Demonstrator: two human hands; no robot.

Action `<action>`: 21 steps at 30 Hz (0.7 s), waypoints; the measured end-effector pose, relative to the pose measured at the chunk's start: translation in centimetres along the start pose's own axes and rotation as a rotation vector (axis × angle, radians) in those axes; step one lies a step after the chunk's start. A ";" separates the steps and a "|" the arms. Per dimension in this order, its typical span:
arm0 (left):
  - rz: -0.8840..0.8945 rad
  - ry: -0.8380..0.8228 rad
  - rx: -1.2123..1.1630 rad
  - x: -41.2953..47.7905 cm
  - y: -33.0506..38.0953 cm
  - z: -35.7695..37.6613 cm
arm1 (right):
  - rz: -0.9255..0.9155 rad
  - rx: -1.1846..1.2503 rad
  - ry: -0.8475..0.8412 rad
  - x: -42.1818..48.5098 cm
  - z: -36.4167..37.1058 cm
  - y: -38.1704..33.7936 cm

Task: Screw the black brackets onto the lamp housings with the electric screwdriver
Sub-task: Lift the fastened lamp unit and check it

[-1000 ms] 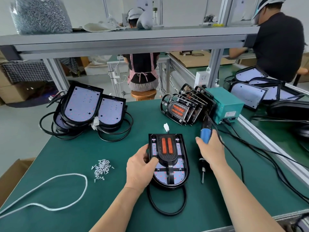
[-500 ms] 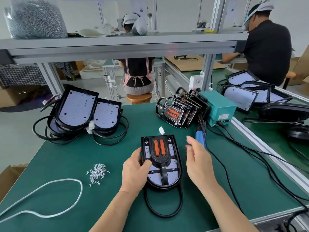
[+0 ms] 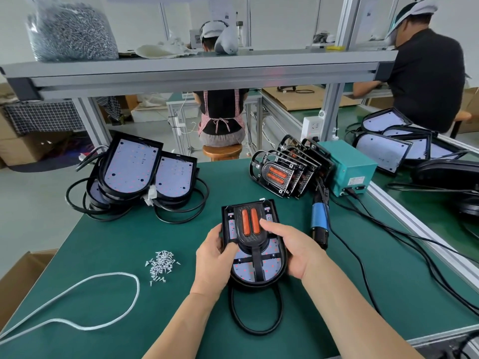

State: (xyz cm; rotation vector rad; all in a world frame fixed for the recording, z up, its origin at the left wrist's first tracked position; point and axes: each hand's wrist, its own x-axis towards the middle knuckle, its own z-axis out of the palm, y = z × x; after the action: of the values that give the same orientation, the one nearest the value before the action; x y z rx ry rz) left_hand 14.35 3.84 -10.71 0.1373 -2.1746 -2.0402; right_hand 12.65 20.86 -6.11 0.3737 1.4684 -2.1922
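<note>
Your left hand (image 3: 215, 257) curls round the 9 o'clock edge of the lamp housing (image 3: 259, 284) mid-table, right hand (image 3: 298, 251) grips 3 o'clock, index stretched onto the black bracket (image 3: 252, 238) on top. Nobody's holding the electric screwdriver (image 3: 320, 216) at 2 o'clock.

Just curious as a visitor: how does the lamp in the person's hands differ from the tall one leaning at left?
The held lamp housing carries a black bracket with two orange strips; the leaning lamp housing shows a bare white board. The held one lies level, gripped by the left hand and right hand; the leaning one rests tilted on others, untouched. Both have black rims and a rounded end.
</note>
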 end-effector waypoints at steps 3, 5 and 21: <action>0.021 0.005 -0.030 0.1 -0.3 -0.1 | -0.035 -0.078 -0.016 0.0 -0.1 0.1; 0.040 -0.009 -0.057 0.1 -0.4 0.0 | -0.074 -0.145 -0.031 -0.1 -0.3 0.1; -0.003 0.076 -0.162 0.4 -0.1 0.2 | -0.493 -0.253 -0.047 -3.0 -1.3 -3.2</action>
State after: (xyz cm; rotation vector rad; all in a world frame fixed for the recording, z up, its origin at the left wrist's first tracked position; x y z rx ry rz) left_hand 13.90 3.94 -10.84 0.1951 -1.9568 -2.1642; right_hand 13.46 23.74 -2.65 -0.1426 1.9415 -2.3052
